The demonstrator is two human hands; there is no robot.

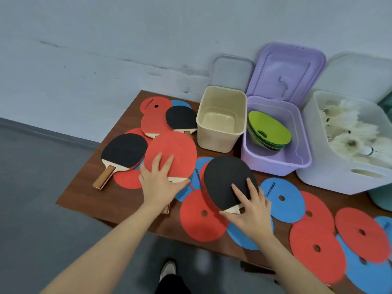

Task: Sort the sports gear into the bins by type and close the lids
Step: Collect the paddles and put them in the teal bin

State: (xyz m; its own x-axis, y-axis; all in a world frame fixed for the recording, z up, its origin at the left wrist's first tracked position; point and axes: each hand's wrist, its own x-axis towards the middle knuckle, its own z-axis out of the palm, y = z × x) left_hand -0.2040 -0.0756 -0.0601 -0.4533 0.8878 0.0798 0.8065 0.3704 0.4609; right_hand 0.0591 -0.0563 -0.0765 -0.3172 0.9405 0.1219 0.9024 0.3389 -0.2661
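The sorting looks partly done: green marker discs (268,129) already lie in the purple bin (275,164) and shuttlecocks (347,132) fill the white bin (343,179), while the cream bin (220,143) between the paddles and the purple bin holds nothing and all lids stand open. Left to sort are the table tennis paddles and the red and blue flat discs (282,198) spread over the desk (89,187). The left hand (158,183) reaches forward, fingers spread flat on the red paddle (171,151) near its neck, pressing rather than clearly gripping. The right hand (252,211) pinches the black paddle (227,181) at its neck, thumb below and fingers on the rubber. Both paddles probably belong in the cream bin, which stands just behind them.
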